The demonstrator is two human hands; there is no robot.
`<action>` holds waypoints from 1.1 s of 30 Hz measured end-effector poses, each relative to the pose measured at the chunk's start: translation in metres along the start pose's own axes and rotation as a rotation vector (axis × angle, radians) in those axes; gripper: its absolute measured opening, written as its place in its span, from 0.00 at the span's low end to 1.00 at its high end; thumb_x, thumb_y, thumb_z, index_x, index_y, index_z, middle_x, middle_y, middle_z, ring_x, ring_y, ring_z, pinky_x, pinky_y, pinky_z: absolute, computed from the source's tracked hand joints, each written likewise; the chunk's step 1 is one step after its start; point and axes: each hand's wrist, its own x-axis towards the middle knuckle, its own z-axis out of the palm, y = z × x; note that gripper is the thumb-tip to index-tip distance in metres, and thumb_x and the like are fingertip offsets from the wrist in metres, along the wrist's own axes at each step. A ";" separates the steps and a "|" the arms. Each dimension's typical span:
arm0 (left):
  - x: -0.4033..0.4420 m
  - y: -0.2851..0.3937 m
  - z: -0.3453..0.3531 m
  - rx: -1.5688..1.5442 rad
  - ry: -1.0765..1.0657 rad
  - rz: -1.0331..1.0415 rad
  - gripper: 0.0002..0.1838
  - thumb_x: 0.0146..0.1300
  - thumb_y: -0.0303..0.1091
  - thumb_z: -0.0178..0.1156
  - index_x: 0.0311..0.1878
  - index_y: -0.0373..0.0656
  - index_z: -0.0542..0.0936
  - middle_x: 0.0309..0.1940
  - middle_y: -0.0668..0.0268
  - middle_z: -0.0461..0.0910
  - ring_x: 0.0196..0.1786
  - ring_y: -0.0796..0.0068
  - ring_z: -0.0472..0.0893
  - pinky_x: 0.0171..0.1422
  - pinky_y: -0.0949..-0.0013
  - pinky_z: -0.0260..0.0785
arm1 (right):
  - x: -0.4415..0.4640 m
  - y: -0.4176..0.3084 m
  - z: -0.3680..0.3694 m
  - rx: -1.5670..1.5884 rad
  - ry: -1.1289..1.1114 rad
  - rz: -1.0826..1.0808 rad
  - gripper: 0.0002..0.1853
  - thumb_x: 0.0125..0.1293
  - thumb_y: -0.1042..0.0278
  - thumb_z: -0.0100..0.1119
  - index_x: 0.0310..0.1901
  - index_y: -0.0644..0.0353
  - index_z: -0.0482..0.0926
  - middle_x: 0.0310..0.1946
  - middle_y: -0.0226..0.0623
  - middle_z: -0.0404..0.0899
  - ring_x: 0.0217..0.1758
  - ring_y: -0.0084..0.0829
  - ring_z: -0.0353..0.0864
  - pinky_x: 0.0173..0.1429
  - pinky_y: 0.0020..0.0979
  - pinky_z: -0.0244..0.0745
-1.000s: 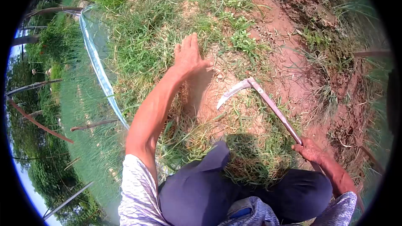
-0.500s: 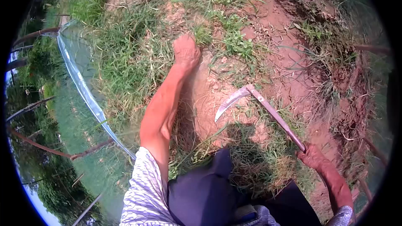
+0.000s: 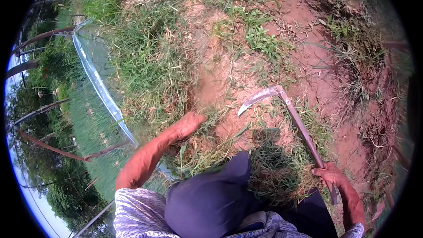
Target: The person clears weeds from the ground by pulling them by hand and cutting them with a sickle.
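In my right hand is a sickle, its fingers wrapped round the lower handle. The curved metal blade points left, held over low grass and bare soil. My left hand is low over the ground, left of the blade, at the edge of the grass. Loose grass blades lie by its fingertips; the fingers are blurred, so whether they hold any is unclear. A leafy green weed grows farther ahead, beside a small grass tuft.
Thick grass covers the ground on the left, bordered by a pale blue plastic sheet and wooden poles. Reddish bare soil runs along the right. A dark cap brim fills the bottom middle.
My left hand has pulled back from beside the grass tuft, toward my body and slightly left. The sickle stays in my right hand, with more of the handle's end showing below the grip.
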 end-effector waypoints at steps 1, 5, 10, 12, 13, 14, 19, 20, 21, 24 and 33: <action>-0.021 0.003 0.004 0.159 -0.123 0.010 0.24 0.67 0.49 0.45 0.30 0.33 0.73 0.29 0.51 0.77 0.36 0.58 0.76 0.43 0.55 0.68 | 0.001 0.008 -0.002 -0.031 0.019 -0.027 0.16 0.61 0.55 0.65 0.34 0.62 0.77 0.18 0.26 0.69 0.16 0.20 0.66 0.20 0.27 0.63; -0.041 0.021 0.011 0.432 0.226 0.219 0.25 0.67 0.53 0.52 0.46 0.36 0.72 0.34 0.45 0.76 0.41 0.43 0.78 0.47 0.50 0.69 | 0.004 0.027 0.008 -0.011 0.087 -0.100 0.16 0.63 0.55 0.63 0.32 0.61 0.76 0.17 0.25 0.67 0.17 0.20 0.66 0.20 0.27 0.62; 0.052 0.081 -0.043 0.891 0.905 0.754 0.29 0.54 0.29 0.61 0.62 0.46 0.68 0.58 0.57 0.69 0.55 0.54 0.73 0.56 0.51 0.65 | 0.019 0.017 0.011 -0.068 0.269 -0.296 0.19 0.64 0.54 0.62 0.38 0.65 0.74 0.23 0.30 0.70 0.28 0.22 0.70 0.33 0.31 0.68; 0.082 0.074 -0.072 1.093 1.014 0.722 0.35 0.52 0.30 0.59 0.67 0.47 0.64 0.65 0.59 0.63 0.63 0.56 0.67 0.63 0.46 0.59 | 0.017 -0.010 0.012 -0.015 0.302 -0.431 0.23 0.65 0.49 0.59 0.42 0.67 0.73 0.26 0.33 0.70 0.34 0.25 0.68 0.39 0.34 0.67; 0.084 0.074 -0.089 1.027 0.894 0.536 0.35 0.54 0.33 0.58 0.68 0.47 0.62 0.67 0.60 0.61 0.65 0.56 0.65 0.64 0.43 0.58 | 0.017 -0.026 0.015 -0.012 0.302 -0.433 0.23 0.65 0.49 0.59 0.42 0.67 0.73 0.26 0.33 0.70 0.34 0.25 0.68 0.39 0.34 0.67; 0.081 0.070 -0.100 0.956 0.767 0.353 0.36 0.55 0.37 0.58 0.69 0.46 0.60 0.68 0.61 0.60 0.66 0.56 0.64 0.64 0.41 0.57 | 0.016 -0.041 0.019 -0.042 0.368 -0.526 0.25 0.66 0.45 0.56 0.42 0.66 0.73 0.25 0.33 0.69 0.34 0.25 0.68 0.38 0.34 0.67; 0.082 0.046 -0.117 0.973 0.754 0.015 0.25 0.60 0.42 0.53 0.57 0.37 0.69 0.52 0.55 0.75 0.50 0.53 0.78 0.51 0.51 0.71 | 0.028 -0.122 0.040 0.003 0.366 -0.707 0.30 0.67 0.36 0.49 0.39 0.64 0.70 0.22 0.30 0.65 0.27 0.25 0.66 0.32 0.32 0.64; 0.082 0.042 -0.118 1.101 0.754 0.090 0.17 0.60 0.39 0.52 0.47 0.38 0.73 0.43 0.54 0.78 0.44 0.54 0.80 0.43 0.53 0.74 | 0.025 -0.142 0.046 0.035 0.316 -0.686 0.31 0.67 0.36 0.47 0.39 0.65 0.70 0.22 0.32 0.65 0.27 0.27 0.66 0.32 0.33 0.65; 0.081 0.035 -0.116 1.224 0.743 0.163 0.12 0.59 0.36 0.51 0.38 0.38 0.78 0.34 0.53 0.82 0.37 0.56 0.83 0.36 0.56 0.76 | 0.028 -0.158 0.053 0.031 0.304 -0.684 0.31 0.67 0.36 0.47 0.39 0.65 0.70 0.22 0.32 0.65 0.27 0.27 0.66 0.32 0.33 0.65; 0.087 0.018 -0.124 1.039 0.737 0.358 0.12 0.60 0.35 0.50 0.30 0.38 0.79 0.26 0.51 0.82 0.31 0.55 0.83 0.32 0.54 0.75 | 0.062 -0.173 0.070 -0.057 0.328 -0.738 0.29 0.69 0.40 0.48 0.40 0.67 0.71 0.22 0.37 0.69 0.25 0.32 0.69 0.31 0.37 0.66; -0.026 -0.018 -0.023 1.032 0.260 0.422 0.12 0.62 0.31 0.48 0.47 0.41 0.74 0.15 0.59 0.74 0.19 0.62 0.75 0.23 0.57 0.65 | 0.044 0.005 0.019 -0.362 0.348 -0.480 0.22 0.70 0.53 0.52 0.44 0.69 0.73 0.24 0.49 0.76 0.28 0.43 0.78 0.35 0.41 0.73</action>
